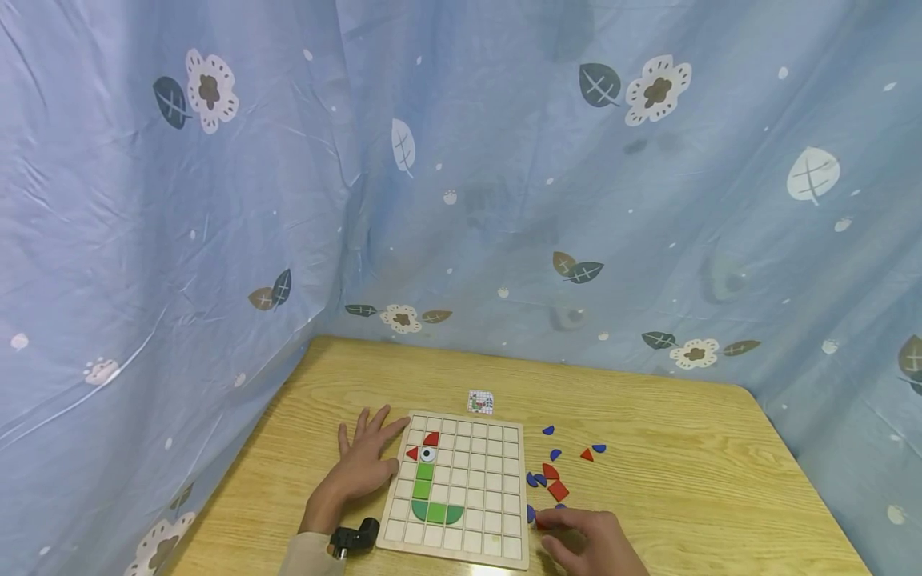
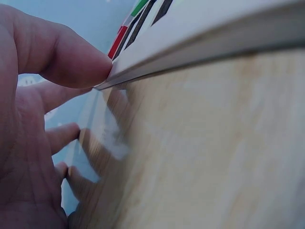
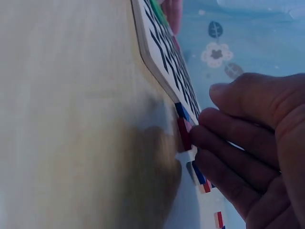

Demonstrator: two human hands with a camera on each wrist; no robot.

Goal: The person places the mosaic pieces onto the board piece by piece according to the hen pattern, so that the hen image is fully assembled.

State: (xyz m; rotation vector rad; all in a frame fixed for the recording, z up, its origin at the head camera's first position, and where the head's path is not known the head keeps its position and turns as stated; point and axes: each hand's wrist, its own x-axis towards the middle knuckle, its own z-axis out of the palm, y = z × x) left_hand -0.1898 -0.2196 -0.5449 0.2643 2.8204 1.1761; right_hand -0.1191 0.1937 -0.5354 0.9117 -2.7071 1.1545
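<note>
A wooden grid board [image 1: 479, 504] lies on the table, bearing red, white and green pieces: a red triangle [image 1: 412, 454], a red quarter-round [image 1: 431, 439], an eye disc [image 1: 428, 454], green squares [image 1: 423, 472] and green quarter-rounds [image 1: 454, 514]. My left hand [image 1: 362, 464] rests at the board's left side, fingers spread, with its thumb against the edge. Beyond the right edge, my right hand [image 1: 594, 540] reaches low over the table. Its fingertips touch a red piece [image 3: 184, 133], mostly hidden in the head view, while the thumb stands apart. A blue half-round [image 1: 531, 514] lies beside it.
Several loose blue half-rounds [image 1: 599, 449], a red triangle [image 1: 587, 455], a red quarter-round [image 1: 551, 472] and a red square [image 1: 558, 490] are scattered right of the board. Behind it lies a small picture card [image 1: 480, 402]. A blue patterned curtain [image 1: 504, 200] hangs around the table [image 1: 684, 464].
</note>
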